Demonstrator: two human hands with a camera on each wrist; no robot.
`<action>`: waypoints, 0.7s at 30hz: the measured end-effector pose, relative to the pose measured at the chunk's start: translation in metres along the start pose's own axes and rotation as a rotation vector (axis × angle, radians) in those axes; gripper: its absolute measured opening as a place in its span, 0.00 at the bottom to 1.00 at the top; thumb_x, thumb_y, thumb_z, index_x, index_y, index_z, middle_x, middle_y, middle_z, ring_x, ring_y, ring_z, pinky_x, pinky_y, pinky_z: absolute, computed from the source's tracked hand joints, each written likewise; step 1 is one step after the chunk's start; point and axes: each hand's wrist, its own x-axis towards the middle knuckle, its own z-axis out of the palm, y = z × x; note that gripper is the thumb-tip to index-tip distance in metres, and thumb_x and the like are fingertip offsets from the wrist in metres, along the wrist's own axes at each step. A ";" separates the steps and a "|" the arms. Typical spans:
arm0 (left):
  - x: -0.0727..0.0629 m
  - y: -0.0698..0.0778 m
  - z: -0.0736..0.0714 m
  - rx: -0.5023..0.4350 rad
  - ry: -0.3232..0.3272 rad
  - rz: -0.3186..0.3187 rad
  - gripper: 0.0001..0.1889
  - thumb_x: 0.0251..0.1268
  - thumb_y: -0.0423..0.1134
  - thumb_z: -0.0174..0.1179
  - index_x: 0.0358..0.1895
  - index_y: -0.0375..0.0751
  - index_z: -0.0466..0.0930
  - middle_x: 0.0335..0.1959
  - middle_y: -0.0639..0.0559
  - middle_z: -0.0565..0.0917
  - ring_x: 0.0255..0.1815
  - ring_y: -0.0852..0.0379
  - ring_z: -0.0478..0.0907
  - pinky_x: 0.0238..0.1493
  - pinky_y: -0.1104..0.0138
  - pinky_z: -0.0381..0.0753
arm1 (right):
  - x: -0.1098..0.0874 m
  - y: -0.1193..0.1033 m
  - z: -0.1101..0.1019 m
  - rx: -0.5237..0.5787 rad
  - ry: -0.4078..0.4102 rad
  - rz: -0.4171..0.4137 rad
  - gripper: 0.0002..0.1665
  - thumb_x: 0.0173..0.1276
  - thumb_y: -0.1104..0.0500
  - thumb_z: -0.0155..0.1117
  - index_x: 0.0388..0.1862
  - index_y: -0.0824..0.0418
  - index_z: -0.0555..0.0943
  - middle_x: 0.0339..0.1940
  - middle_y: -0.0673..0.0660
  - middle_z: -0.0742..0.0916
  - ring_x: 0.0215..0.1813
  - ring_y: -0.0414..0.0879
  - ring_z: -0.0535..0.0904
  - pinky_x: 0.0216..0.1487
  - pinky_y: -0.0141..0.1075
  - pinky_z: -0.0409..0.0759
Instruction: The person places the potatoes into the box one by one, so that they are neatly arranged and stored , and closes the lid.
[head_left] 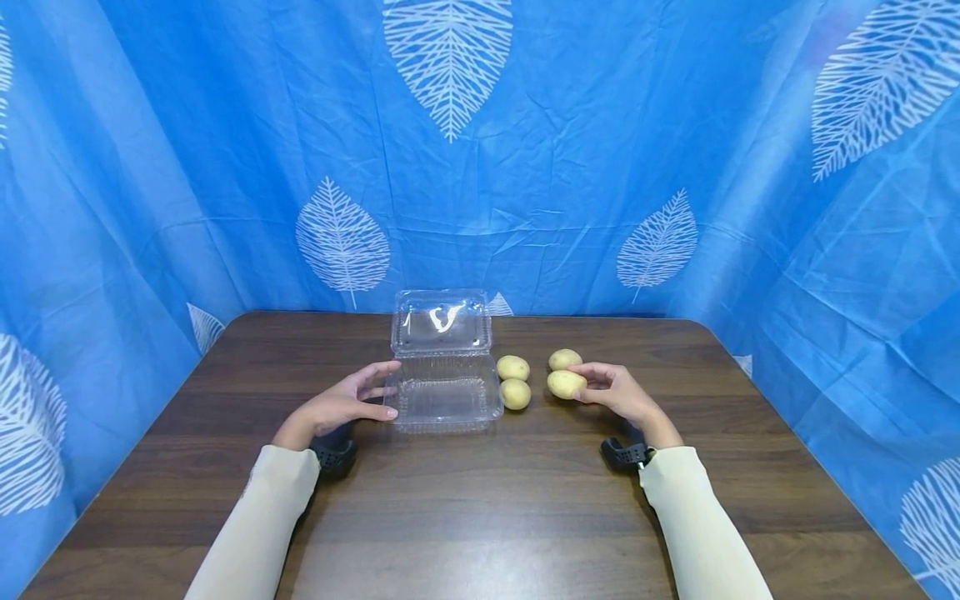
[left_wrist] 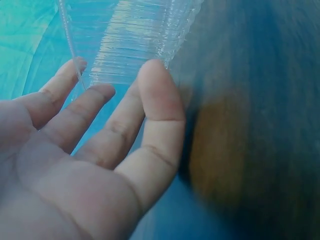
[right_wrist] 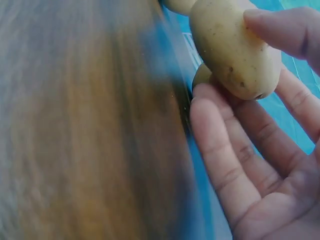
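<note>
A clear plastic clamshell container (head_left: 446, 404) stands on the table with its lid (head_left: 442, 325) raised at the back. My left hand (head_left: 348, 404) is at its left side, fingers spread and slightly bent, touching the rim. In the left wrist view, the fingertips (left_wrist: 102, 91) meet the clear ribbed wall (left_wrist: 130, 40). My right hand (head_left: 618, 392) pinches a yellow potato (head_left: 566, 384) between thumb and fingers. Another potato (head_left: 565, 359) lies just behind it. Two more, a rear potato (head_left: 513, 368) and a front potato (head_left: 515, 394), sit beside the container's right wall.
The brown wooden table (head_left: 480, 500) runs back to a blue curtain (head_left: 525, 167) with white leaf prints. More of that curtain hangs on both sides. Black bands are worn on both wrists, at the ends of the pale sleeves.
</note>
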 end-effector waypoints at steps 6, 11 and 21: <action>0.001 0.000 0.000 0.000 0.011 -0.014 0.51 0.69 0.39 0.74 0.86 0.31 0.50 0.88 0.29 0.48 0.84 0.24 0.54 0.79 0.31 0.61 | 0.001 -0.007 0.004 -0.003 0.020 -0.020 0.27 0.74 0.68 0.70 0.69 0.77 0.79 0.66 0.75 0.83 0.52 0.37 0.84 0.55 0.27 0.84; 0.003 0.003 -0.001 0.017 0.014 -0.007 0.51 0.68 0.38 0.75 0.85 0.30 0.51 0.87 0.28 0.50 0.84 0.24 0.55 0.79 0.30 0.62 | 0.002 -0.014 0.007 -0.004 0.016 -0.042 0.27 0.74 0.68 0.70 0.69 0.78 0.78 0.66 0.75 0.83 0.52 0.38 0.85 0.55 0.28 0.85; 0.007 0.001 -0.003 0.009 -0.006 -0.003 0.53 0.66 0.37 0.76 0.86 0.30 0.48 0.87 0.27 0.48 0.84 0.23 0.53 0.78 0.30 0.62 | 0.005 -0.016 0.013 0.032 0.017 -0.080 0.27 0.73 0.71 0.70 0.69 0.79 0.78 0.67 0.77 0.82 0.51 0.38 0.85 0.55 0.28 0.85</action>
